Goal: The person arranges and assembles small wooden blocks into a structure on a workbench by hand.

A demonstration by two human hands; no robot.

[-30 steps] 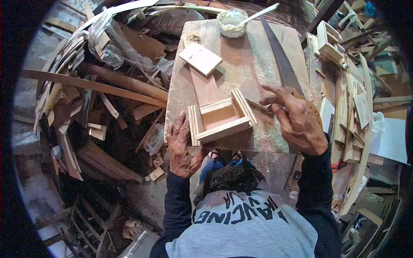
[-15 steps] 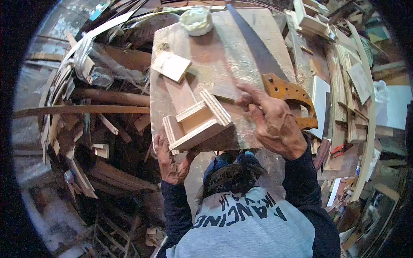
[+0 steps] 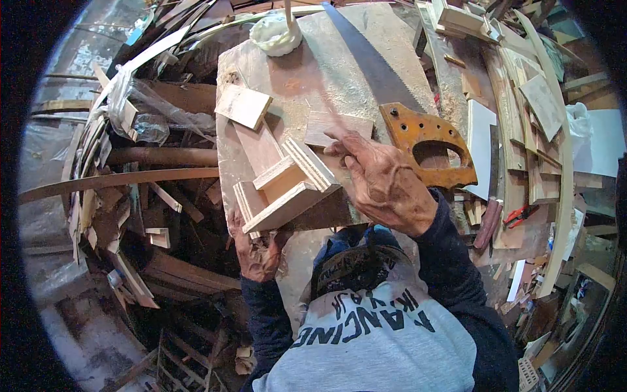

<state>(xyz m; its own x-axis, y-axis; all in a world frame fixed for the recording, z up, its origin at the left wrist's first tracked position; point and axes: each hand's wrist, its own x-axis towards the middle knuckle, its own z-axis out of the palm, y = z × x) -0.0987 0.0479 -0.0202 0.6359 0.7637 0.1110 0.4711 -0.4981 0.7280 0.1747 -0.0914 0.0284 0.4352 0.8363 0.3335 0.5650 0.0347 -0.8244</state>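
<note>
A wooden assembly (image 3: 284, 199) of plywood strips lies near the front edge of the workboard (image 3: 326, 65). My left hand (image 3: 259, 253) is at its lower left corner, with the fingers partly hidden under it. My right hand (image 3: 385, 176) hovers right of the assembly, fingers partly bent and apart, holding nothing. Just beyond its fingertips lies a small flat wood piece (image 3: 339, 128). A handsaw (image 3: 428, 140) with an orange-brown wooden handle rests to the right. At the left, a pale wood block (image 3: 243, 106) sits on the assembly's long strip.
A white tub (image 3: 276, 36) with a stick in it stands at the board's far edge. Scrap wood (image 3: 137, 268) and plastic sheeting (image 3: 153, 111) fill the left side. At the right are long plywood strips (image 3: 516, 117) and red-handled pliers (image 3: 516, 216).
My right hand has moved left toward the assembly, away from the saw handle, uncovering more of the small flat piece. The whole view has shifted slightly.
</note>
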